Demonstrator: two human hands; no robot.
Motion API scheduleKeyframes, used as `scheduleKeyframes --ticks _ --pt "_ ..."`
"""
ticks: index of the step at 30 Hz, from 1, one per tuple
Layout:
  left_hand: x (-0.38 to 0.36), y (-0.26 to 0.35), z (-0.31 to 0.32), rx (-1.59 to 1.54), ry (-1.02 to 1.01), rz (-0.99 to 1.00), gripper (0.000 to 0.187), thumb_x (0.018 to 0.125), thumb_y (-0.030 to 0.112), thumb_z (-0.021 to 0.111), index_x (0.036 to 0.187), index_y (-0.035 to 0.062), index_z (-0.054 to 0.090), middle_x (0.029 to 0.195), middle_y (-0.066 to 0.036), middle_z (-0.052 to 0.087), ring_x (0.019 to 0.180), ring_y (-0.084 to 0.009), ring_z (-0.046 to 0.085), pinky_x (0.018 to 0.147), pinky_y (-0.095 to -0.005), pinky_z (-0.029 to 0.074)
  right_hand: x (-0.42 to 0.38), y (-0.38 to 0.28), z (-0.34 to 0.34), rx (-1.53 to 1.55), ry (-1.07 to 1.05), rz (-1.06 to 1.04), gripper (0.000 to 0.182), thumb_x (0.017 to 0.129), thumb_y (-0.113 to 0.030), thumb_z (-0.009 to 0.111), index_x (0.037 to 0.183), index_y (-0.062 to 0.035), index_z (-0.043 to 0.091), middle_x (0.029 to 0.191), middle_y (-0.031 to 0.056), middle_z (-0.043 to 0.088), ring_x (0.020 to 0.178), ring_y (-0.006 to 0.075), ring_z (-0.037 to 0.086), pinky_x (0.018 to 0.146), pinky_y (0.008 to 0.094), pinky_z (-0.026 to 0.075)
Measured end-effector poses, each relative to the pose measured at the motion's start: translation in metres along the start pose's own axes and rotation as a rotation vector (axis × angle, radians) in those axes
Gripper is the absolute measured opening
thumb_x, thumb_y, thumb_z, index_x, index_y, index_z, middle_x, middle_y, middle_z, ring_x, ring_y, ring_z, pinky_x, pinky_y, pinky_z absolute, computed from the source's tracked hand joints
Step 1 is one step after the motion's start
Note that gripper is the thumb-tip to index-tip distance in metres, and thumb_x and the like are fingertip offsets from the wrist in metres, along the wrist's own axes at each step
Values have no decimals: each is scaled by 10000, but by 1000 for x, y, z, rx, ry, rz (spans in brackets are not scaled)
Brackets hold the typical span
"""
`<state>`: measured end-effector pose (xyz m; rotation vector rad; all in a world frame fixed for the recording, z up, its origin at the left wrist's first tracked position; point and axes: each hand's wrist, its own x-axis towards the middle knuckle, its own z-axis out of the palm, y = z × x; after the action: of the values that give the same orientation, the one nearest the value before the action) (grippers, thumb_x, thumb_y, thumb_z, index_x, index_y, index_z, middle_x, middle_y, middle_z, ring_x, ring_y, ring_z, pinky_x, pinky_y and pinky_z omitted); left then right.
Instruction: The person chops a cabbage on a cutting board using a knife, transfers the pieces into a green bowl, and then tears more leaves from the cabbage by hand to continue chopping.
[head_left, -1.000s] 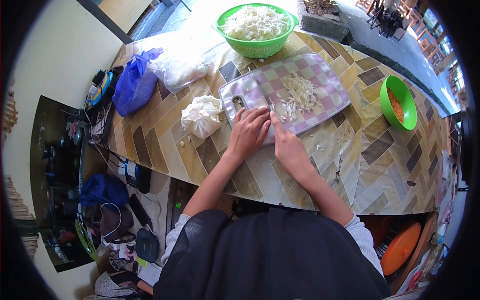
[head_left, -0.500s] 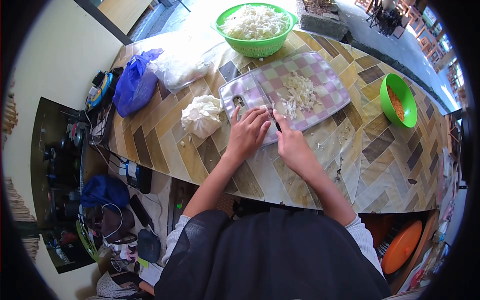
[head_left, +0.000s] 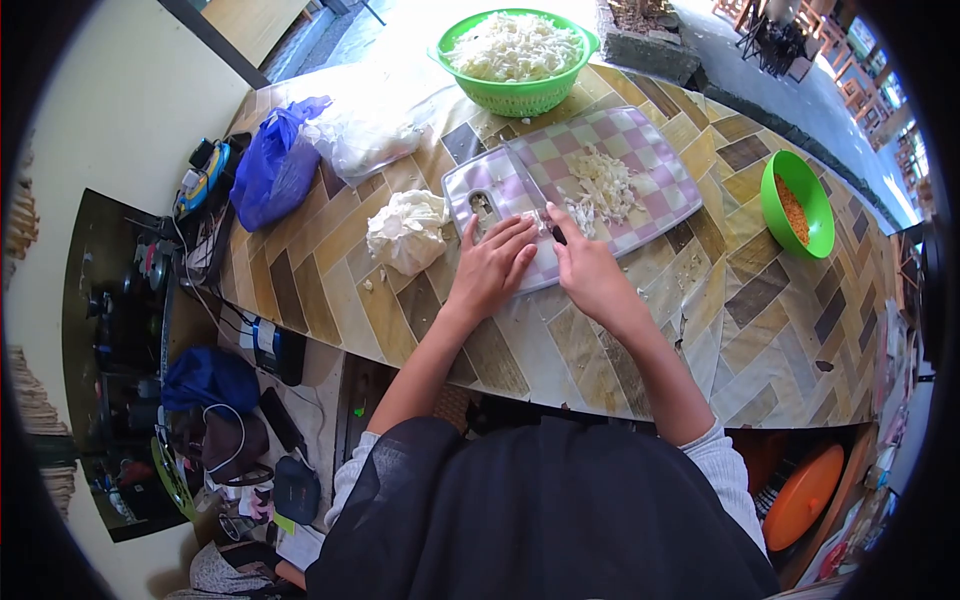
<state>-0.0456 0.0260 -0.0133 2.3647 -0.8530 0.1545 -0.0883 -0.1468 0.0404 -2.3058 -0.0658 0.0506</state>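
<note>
1. Head view: white piece [head_left: 531, 221], partly hidden, is located on the cutting board [head_left: 660, 168], at the fingertips of the left hand [head_left: 490, 268].
2. Left grip: fingers are laid over the piece from above; whether it is also pinched by the thumb cannot be told.
3. Knife [head_left: 558, 234] is gripped by the handle in the right hand [head_left: 598, 285], fingers closed around it, index finger extended along the top. Blade is pointed away from the body, just beside the left fingertips.
4. Step in hand, as judged: the piece is being cut small. Next move is judged to call for the piece to be held steady and the left fingertips to be drawn back from the edge before each stroke.
5. Chopped bits [head_left: 603, 185] are heaped on the board, right of the blade.
6. Pale bundle [head_left: 408, 232] is set on the table [head_left: 610, 380], left of the board.
7. Beyond the board, white shreds [head_left: 515, 48] are heaped in a green colander [head_left: 515, 98]; to the far right, orange contents [head_left: 792, 210] are held in a green bowl [head_left: 823, 230].
</note>
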Motion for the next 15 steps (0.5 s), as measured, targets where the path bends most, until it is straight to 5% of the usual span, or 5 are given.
scheduleKeyframes --ticks 15 --pt "-1 -1 0 -6 -18 19 388 998 288 423 1299 84 560 1349 -90 565 1338 -229 439 1146 -527 133 -21 7 33 -240 -22 34 582 918 -49 467 1468 -92 283 922 317 621 826 465 628 709 535 492"
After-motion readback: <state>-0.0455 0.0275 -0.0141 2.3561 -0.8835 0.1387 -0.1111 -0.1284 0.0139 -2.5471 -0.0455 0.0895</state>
